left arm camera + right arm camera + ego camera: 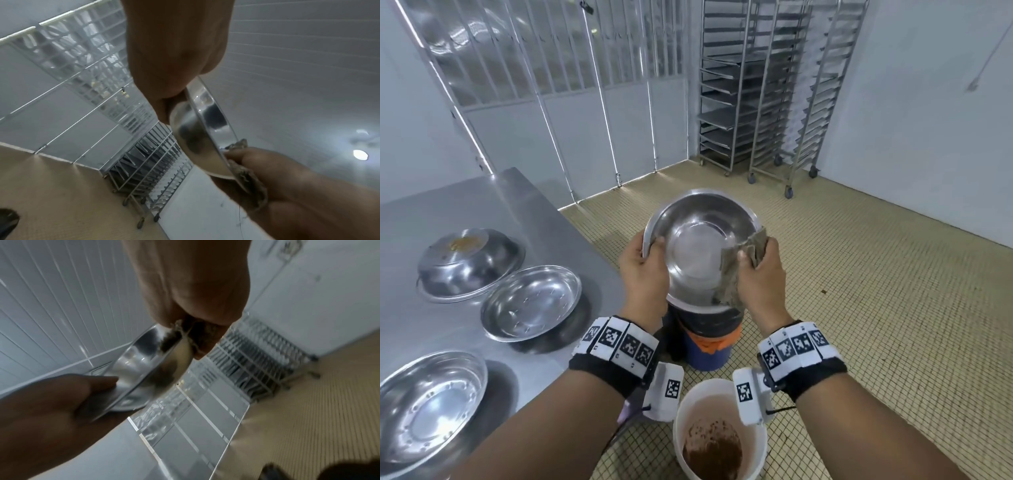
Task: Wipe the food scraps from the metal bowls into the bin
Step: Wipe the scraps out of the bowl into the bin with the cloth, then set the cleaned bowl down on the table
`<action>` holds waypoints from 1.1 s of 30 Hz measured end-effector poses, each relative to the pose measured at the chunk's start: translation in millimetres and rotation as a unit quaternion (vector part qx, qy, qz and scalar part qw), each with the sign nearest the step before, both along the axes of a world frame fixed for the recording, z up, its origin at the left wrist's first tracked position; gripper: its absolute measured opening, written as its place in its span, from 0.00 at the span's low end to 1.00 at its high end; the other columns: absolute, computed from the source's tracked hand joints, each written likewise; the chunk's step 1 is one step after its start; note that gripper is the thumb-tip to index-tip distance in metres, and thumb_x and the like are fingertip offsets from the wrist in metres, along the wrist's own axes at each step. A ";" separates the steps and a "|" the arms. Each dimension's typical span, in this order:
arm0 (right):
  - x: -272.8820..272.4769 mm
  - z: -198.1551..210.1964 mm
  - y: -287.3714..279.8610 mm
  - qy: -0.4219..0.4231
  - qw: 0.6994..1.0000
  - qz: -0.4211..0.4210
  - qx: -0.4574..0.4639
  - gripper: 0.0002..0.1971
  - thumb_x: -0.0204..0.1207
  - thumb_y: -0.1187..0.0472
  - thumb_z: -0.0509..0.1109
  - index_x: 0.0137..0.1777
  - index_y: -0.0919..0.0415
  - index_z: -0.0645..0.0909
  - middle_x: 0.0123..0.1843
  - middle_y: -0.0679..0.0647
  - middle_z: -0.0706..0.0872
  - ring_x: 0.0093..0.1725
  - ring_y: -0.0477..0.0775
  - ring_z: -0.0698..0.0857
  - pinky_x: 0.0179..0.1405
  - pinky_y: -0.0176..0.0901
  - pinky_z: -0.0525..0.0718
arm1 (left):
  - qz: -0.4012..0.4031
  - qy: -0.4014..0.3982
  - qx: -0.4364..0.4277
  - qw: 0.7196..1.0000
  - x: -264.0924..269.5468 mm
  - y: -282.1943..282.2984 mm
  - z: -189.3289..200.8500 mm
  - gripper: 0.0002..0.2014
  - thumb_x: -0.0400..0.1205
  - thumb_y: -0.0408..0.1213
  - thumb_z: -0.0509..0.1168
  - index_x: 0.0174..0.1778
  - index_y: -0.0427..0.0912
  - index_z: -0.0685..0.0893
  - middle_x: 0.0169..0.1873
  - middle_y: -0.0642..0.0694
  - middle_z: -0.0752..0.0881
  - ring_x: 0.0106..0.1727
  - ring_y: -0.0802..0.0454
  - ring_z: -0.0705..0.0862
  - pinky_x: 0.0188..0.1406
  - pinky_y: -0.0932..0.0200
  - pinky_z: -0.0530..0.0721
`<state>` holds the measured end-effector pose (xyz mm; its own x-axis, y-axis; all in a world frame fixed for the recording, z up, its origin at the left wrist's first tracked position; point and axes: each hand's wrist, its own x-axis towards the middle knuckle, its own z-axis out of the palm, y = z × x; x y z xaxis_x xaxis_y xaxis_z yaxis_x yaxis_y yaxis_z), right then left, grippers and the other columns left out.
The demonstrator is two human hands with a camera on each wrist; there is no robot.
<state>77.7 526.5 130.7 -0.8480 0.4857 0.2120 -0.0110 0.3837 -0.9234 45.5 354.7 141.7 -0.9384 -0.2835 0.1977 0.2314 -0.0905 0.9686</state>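
Note:
A metal bowl (698, 240) is held tilted, its inside facing me, above the blue bin (709, 349) with a black liner. My left hand (643, 267) grips the bowl's left rim, thumb inside. My right hand (756, 274) holds a grey-brown cloth (736, 270) pressed over the bowl's right rim. The bowl's inside looks clean. In the left wrist view the bowl (205, 129) shows edge-on with the cloth (246, 175) at its far rim. In the right wrist view the cloth (185, 334) is bunched against the bowl (144, 358).
On the steel table (482, 205) at left lie two upright bowls (530, 301) (428, 407) and an upturned bowl (469, 260) with scraps on top. A white bucket (719, 431) of brown liquid stands on the tiled floor near me. Wheeled tray racks (774, 85) line the back wall.

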 end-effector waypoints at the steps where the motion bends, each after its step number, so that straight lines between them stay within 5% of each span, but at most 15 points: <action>1: 2.5 -3.8 -2.4 -0.017 1.000 0.016 0.001 0.05 0.88 0.56 0.64 0.60 0.52 0.73 0.45 0.50 0.85 0.39 0.49 0.87 0.30 0.36 0.79 | 0.014 -0.002 -0.003 1.000 2.8 -1.9 -2.8 0.11 0.88 0.30 0.64 0.47 0.48 0.89 0.37 0.54 0.87 0.40 0.59 0.84 0.42 0.61 0.83; 4: 3.6 -6.6 -3.1 -0.059 0.995 0.066 0.050 0.05 0.88 0.57 0.64 0.60 0.55 0.73 0.44 0.52 0.85 0.34 0.47 0.85 0.19 0.26 0.74 | 0.011 0.003 -0.070 0.997 13.0 -19.7 -15.7 0.10 0.90 0.32 0.62 0.57 0.48 0.88 0.46 0.50 0.90 0.48 0.54 0.88 0.50 0.56 0.86; 8: 2.7 -4.0 -8.7 -0.077 0.984 0.121 0.101 0.05 0.90 0.55 0.63 0.60 0.55 0.72 0.42 0.49 0.82 0.34 0.43 0.81 0.19 0.27 0.72 | 0.022 -0.017 -0.173 0.985 32.2 -47.0 -29.0 0.10 0.91 0.36 0.61 0.62 0.55 0.84 0.49 0.50 0.89 0.50 0.55 0.88 0.53 0.53 0.86; 11: 0.7 -9.9 -31.0 -0.076 0.975 0.170 0.117 0.06 0.89 0.53 0.63 0.58 0.54 0.72 0.42 0.49 0.82 0.37 0.49 0.83 0.30 0.42 0.76 | 0.080 -0.037 -0.173 0.981 56.2 -65.3 -35.0 0.09 0.91 0.38 0.61 0.63 0.56 0.82 0.49 0.53 0.89 0.51 0.55 0.88 0.52 0.53 0.86; 16: 5.9 -22.1 -91.8 -0.109 0.961 0.238 0.091 0.11 0.88 0.52 0.63 0.66 0.53 0.73 0.52 0.54 0.87 0.49 0.59 0.88 0.48 0.52 0.86 | 0.167 -0.087 -0.146 0.971 94.3 -112.3 -44.8 0.09 0.92 0.49 0.61 0.64 0.56 0.82 0.49 0.56 0.89 0.49 0.58 0.88 0.46 0.61 0.84; 22: 11.5 -36.1 -182.0 -0.133 0.944 0.285 0.095 0.13 0.88 0.53 0.63 0.69 0.53 0.73 0.52 0.51 0.86 0.54 0.62 0.88 0.53 0.54 0.87 | 0.168 -0.103 -0.193 0.961 120.4 -208.1 -54.6 0.05 0.92 0.43 0.61 0.60 0.53 0.82 0.46 0.55 0.88 0.46 0.65 0.86 0.42 0.66 0.80; 26: 13.3 -39.3 -261.7 -0.144 0.936 0.302 0.107 0.19 0.88 0.51 0.63 0.77 0.50 0.70 0.60 0.43 0.82 0.55 0.51 0.85 0.59 0.53 0.86 | 0.172 -0.135 -0.186 0.958 132.6 -286.2 -65.0 0.11 0.88 0.34 0.63 0.60 0.56 0.81 0.47 0.58 0.88 0.49 0.66 0.86 0.44 0.71 0.79; 29: 11.9 -42.3 -327.9 -0.147 0.932 0.313 0.107 0.15 0.88 0.51 0.65 0.72 0.50 0.73 0.52 0.44 0.84 0.53 0.56 0.89 0.58 0.61 0.90 | 0.193 -0.151 -0.188 0.951 137.0 -349.6 -68.7 0.12 0.88 0.35 0.63 0.63 0.55 0.81 0.50 0.56 0.89 0.52 0.58 0.87 0.49 0.59 0.82; 33: 7.0 -40.8 -393.2 -0.153 0.923 0.329 0.127 0.15 0.89 0.52 0.63 0.73 0.53 0.73 0.56 0.47 0.85 0.50 0.53 0.84 0.52 0.48 0.82 | 0.197 -0.172 -0.189 0.947 137.5 -416.8 -72.2 0.12 0.88 0.35 0.63 0.62 0.57 0.80 0.48 0.56 0.89 0.49 0.59 0.88 0.42 0.62 0.80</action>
<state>84.7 133.3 90.0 -0.9808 -0.1886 -0.0506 -0.0724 0.5921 -0.8026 183.0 -62.1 69.5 -0.8025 -0.5939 0.0576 -0.1592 0.3061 0.9386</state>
